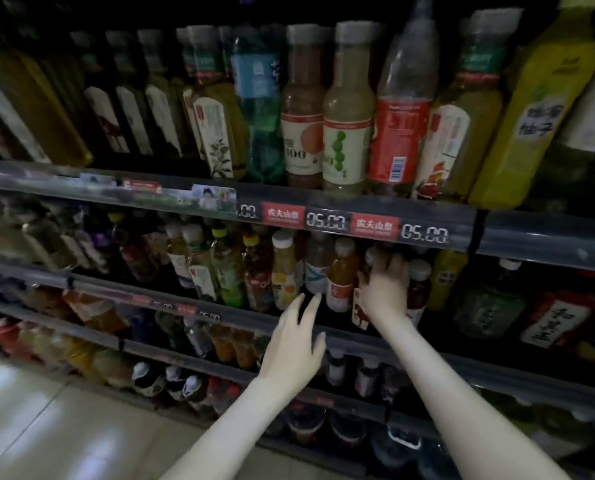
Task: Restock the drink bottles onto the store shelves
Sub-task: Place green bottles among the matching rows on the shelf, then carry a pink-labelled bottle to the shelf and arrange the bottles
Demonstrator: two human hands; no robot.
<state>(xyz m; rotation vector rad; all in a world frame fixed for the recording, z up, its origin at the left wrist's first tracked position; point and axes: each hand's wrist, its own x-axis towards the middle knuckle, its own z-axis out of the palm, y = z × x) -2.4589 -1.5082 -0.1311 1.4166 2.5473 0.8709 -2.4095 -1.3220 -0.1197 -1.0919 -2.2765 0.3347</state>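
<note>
Shelves: dark store rack (517,367) with several tiers, each packed with upright drink bottles.
Right hand (384,289): reaches into the middle tier, back of hand to the camera, fingers curled round the upper part of a bottle (358,311).
Held bottle: stands at the front of the middle tier, just behind the rail (351,344); only its white and red label and a bit of pale cap show past the hand.
Neighbours: an orange bottle (341,275) just to its left, a dark red bottle (418,289) with a white cap just to its right.
Left hand (296,341): fingers straight and spread, holding nothing, in front of the rail; fingertips point up at a pale bottle (318,268), contact cannot be told.
Top tier: taller bottles, among them a red-label bottle (400,133) leaning left.
Price strip (424,233): under the top tier, reads 05.00 beside red tags.
Floor (47,427): pale glossy tiles at lower left.
</note>
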